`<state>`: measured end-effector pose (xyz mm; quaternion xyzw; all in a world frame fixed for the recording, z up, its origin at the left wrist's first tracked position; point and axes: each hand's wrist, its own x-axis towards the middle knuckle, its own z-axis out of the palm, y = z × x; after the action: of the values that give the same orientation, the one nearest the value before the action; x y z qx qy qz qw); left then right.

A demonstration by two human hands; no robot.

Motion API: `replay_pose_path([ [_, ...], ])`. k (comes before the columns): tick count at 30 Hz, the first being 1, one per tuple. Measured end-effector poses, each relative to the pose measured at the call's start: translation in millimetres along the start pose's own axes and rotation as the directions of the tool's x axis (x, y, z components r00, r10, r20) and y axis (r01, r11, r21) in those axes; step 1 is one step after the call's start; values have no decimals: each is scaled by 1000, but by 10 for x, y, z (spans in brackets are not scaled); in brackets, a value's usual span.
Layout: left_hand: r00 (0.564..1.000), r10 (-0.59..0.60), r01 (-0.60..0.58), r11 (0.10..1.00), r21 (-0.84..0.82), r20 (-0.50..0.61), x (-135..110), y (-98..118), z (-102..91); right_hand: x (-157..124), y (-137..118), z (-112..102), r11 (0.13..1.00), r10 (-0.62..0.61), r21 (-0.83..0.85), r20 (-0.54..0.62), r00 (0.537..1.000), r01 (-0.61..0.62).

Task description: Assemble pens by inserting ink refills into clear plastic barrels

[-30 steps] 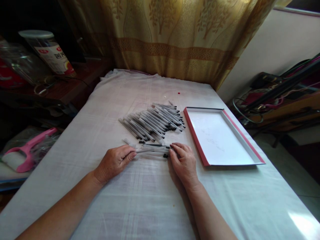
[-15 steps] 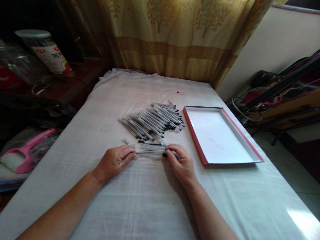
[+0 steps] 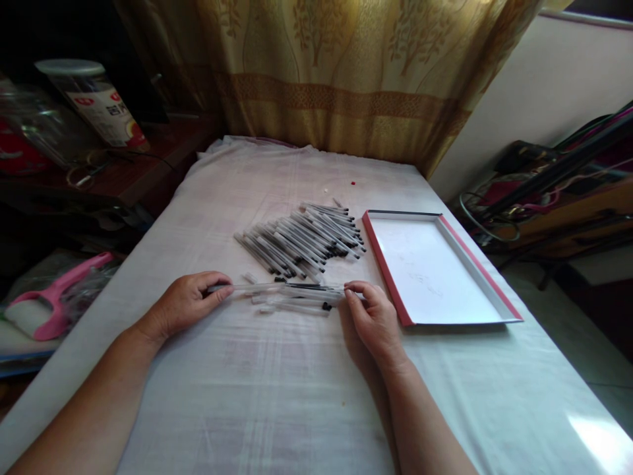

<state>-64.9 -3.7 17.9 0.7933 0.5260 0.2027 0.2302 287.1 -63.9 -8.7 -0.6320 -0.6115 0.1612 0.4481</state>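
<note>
My left hand is closed around one end of a clear pen barrel, which points right, level above the cloth. My right hand pinches with thumb and forefinger at the right end of a small group of loose pen parts; what it grips is mostly hidden by the fingers. Between the hands lie clear barrels and caps, a few thin dark refills and small black plugs. Just beyond them is a heap of assembled pens, clear with black ends.
A shallow white box lid with red sides lies on the cloth-covered table to the right. Small red and white bits sit farther back. Left of the table, jars stand on a dark cabinet, with a pink-handled roller lower down.
My left hand has moved left and slightly away from me with the barrel, and my right hand has shifted a little right. The gap between them is wider, uncovering more loose parts.
</note>
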Motion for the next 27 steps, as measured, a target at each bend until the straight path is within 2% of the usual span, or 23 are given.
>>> replay_pose_path([
  [8,996,-87,90,975,-201,24,11,-41,-74,-14,21,23,999,-12,-42,12,1000,12],
  [13,994,-107,95,949,-300,-23,19,71,-38,-14,-14,30,996,-49,-78,0,999,49],
  [15,997,-67,49,948,-315,-46,14,183,49,-24,-82,29,995,-72,-74,-26,997,70],
  [17,999,21,-35,937,-348,-43,4,311,164,-46,-179,27,995,-90,-43,-10,996,90],
  [22,988,157,-152,932,-328,-12,-47,553,421,-128,-387,47,993,-97,86,227,969,79],
  [27,966,256,-256,939,-229,-31,-81,617,498,-157,-394,98,980,-2,191,306,952,-59],
])
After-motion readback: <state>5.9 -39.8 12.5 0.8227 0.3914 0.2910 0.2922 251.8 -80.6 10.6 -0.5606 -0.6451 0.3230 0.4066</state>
